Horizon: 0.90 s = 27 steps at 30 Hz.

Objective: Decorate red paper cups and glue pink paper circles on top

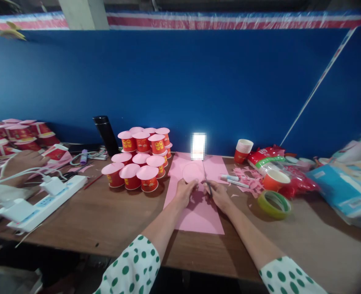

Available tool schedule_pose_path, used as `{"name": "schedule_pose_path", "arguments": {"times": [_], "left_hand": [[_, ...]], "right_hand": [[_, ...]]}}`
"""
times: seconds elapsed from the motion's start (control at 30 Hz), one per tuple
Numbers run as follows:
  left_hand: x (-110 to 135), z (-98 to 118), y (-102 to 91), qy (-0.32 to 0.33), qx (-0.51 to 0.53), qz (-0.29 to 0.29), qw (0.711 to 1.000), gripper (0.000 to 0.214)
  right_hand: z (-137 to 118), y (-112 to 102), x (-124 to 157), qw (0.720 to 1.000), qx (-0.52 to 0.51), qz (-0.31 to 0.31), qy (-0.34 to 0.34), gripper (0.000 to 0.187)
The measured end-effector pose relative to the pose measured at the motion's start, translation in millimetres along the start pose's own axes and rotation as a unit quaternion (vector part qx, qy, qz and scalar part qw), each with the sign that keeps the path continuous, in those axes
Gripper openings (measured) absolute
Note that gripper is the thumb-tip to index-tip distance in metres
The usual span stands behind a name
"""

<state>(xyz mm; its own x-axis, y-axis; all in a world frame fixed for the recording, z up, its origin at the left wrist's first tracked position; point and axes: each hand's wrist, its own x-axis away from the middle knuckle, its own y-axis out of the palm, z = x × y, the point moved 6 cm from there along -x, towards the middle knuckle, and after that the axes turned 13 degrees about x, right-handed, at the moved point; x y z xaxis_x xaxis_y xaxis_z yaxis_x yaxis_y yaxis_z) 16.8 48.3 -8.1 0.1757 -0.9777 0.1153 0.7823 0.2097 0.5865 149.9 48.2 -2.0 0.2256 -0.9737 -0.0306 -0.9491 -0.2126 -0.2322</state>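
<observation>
My left hand (184,192) pinches a round pink paper disc (193,172) and holds it upright above a pink paper sheet (198,212) lying on the wooden table (106,220). My right hand (218,195) is closed on a pair of scissors (206,179), whose blades point up along the disc's right edge. Both forearms wear white sleeves with green dots.
A pile of red cups capped with pink discs (140,163) stands left of the sheet, beside a black flask (106,134). A white power strip (42,200) lies left. A green tape roll (274,204), pink scraps, markers, an orange cup and bags lie right. Another person's hand (22,161) works far left.
</observation>
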Motion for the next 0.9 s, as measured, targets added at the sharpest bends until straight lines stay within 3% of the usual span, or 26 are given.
{"name": "schedule_pose_path", "arguments": {"times": [0.9], "left_hand": [[-0.7,2.3,-2.1,0.009,-0.001,0.011,1.000,0.027]], "right_hand": [[1.8,-0.5,-1.2,1.000,0.007,0.000,0.005,0.041]]}}
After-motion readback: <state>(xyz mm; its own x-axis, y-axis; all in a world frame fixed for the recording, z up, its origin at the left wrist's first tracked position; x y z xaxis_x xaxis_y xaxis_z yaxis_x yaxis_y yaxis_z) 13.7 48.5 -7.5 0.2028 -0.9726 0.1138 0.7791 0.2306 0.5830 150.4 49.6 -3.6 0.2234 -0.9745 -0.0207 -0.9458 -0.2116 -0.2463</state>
